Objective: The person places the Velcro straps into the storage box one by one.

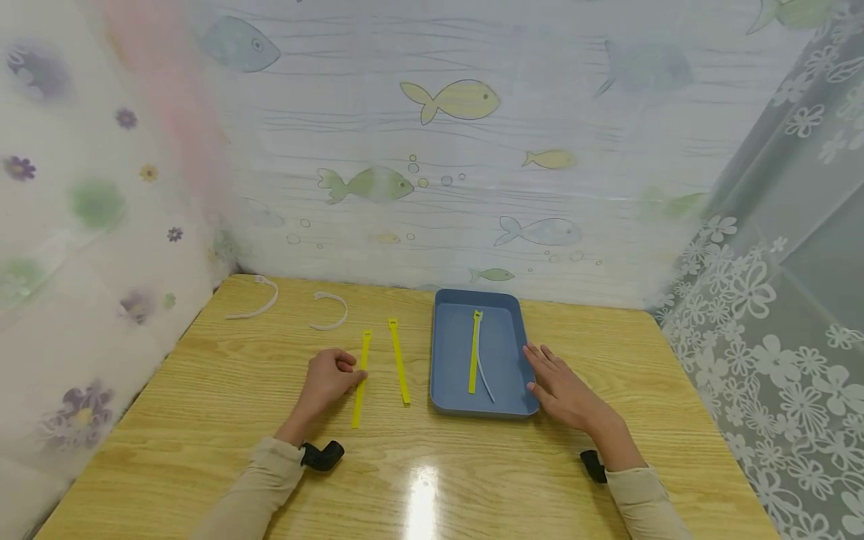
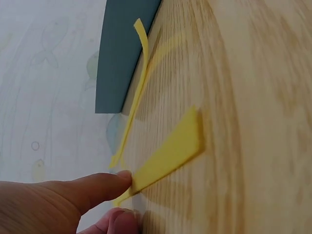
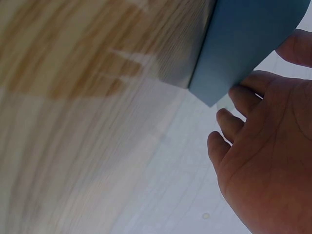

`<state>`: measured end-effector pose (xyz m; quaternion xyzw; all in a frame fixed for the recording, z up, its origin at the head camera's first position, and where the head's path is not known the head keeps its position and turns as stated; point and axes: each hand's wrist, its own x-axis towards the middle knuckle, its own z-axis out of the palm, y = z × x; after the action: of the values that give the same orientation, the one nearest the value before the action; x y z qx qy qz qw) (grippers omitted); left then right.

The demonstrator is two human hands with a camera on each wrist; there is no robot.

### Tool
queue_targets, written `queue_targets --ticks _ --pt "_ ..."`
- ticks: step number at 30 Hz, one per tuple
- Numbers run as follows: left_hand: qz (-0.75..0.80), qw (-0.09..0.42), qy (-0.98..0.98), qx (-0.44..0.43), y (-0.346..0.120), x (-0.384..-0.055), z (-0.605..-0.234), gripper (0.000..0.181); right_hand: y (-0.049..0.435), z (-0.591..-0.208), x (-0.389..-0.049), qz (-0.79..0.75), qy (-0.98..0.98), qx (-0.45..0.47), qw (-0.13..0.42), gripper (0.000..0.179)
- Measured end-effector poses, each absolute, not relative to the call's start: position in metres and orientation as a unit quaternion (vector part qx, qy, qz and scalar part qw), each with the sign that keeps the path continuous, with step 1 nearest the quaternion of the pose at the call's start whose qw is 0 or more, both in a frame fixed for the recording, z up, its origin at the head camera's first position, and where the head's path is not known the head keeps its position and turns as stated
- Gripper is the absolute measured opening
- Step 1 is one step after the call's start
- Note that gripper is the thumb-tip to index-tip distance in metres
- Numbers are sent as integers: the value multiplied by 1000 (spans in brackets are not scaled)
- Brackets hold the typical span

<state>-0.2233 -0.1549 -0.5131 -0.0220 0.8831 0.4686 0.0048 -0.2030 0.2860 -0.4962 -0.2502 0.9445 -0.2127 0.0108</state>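
Observation:
My left hand [image 1: 334, 379] pinches a flat yellow cable strap [image 1: 365, 346] around its middle, between thumb and fingers; in the left wrist view its wide end [image 2: 170, 148] stretches over the wood. Just to the right lies a second yellow strap [image 1: 399, 360], its free end curving up off the table. A blue-grey tray [image 1: 442, 405] holds another yellow strap [image 1: 473, 364] and a thin white zip tie [image 1: 485, 379] side by side. Against the tray's right wall rests my right hand [image 1: 567, 390], fingers extended and holding nothing.
Two curled white zip ties, one at the far left [image 1: 275, 296] and one nearer the middle [image 1: 346, 307], lie toward the table's back edge. A fish-print curtain [image 1: 378, 255] hangs behind the wooden table [image 1: 378, 487], with flowered curtains at both sides.

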Motion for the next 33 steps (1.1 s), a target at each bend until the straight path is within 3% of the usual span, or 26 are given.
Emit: queue_targets --ticks 14,33 --pt "433 -10 901 -28 -149 -223 -508 13 287 -497 -203 -211 944 -253 11 61" --pt "439 16 898 -36 -152 -227 -507 12 285 -498 -204 -214 944 -252 7 61"
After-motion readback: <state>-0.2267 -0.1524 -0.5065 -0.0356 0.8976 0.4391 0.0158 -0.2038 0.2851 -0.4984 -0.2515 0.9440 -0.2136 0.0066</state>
